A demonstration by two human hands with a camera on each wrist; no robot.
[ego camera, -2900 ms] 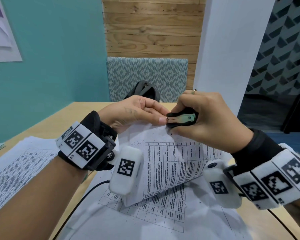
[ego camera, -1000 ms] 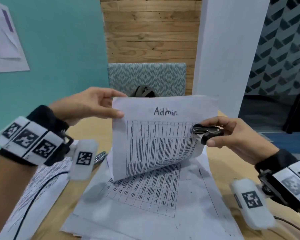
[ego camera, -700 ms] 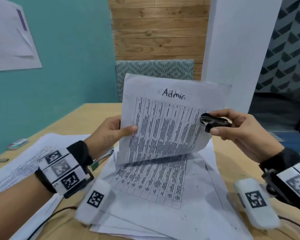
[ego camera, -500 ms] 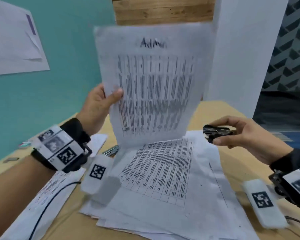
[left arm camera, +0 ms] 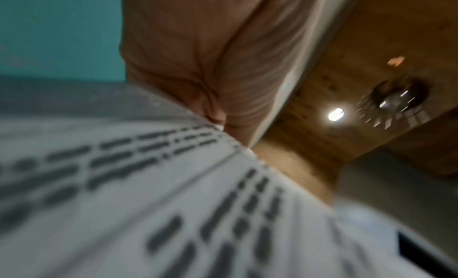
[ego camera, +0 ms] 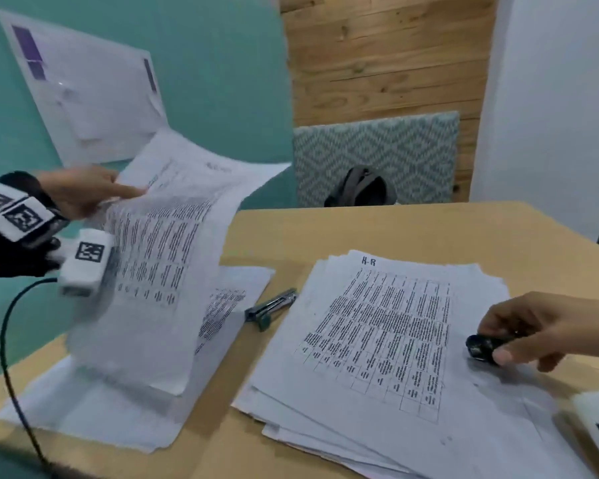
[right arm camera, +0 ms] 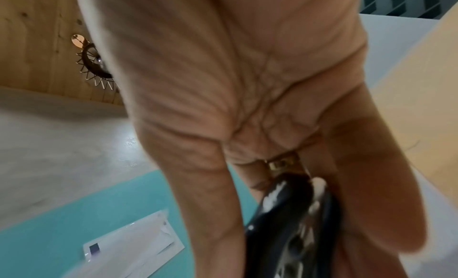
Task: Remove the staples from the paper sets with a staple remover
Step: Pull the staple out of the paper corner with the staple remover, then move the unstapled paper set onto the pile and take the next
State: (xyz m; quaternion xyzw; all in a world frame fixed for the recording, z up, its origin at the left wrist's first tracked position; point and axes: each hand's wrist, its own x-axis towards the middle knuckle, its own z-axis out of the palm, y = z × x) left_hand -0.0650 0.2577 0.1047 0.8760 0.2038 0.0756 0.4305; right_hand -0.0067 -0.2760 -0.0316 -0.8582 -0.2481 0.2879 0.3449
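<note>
My left hand (ego camera: 94, 193) pinches a printed paper set (ego camera: 159, 257) by its upper left edge and holds it in the air above a flat pile of sheets (ego camera: 94, 413) at the table's left. The left wrist view shows the same blurred printed sheet (left arm camera: 173, 204) under my fingers (left arm camera: 210, 66). My right hand (ego camera: 533, 330) grips the black staple remover (ego camera: 483, 346) just above the right side of a paper stack (ego camera: 377, 340) headed "H-R". In the right wrist view the staple remover (right arm camera: 290, 223) sits between thumb and fingers.
A metal stapler (ego camera: 272, 307) lies on the wooden table (ego camera: 395, 229) between the two paper piles. A black bag (ego camera: 360, 188) rests on a patterned chair (ego camera: 377, 150) behind the table. A poster (ego camera: 90, 95) hangs on the teal wall.
My left hand has swung the "Admin" paper set from the middle over to the left pile. My right hand has lowered the staple remover onto the right stack, and the view turned left.
</note>
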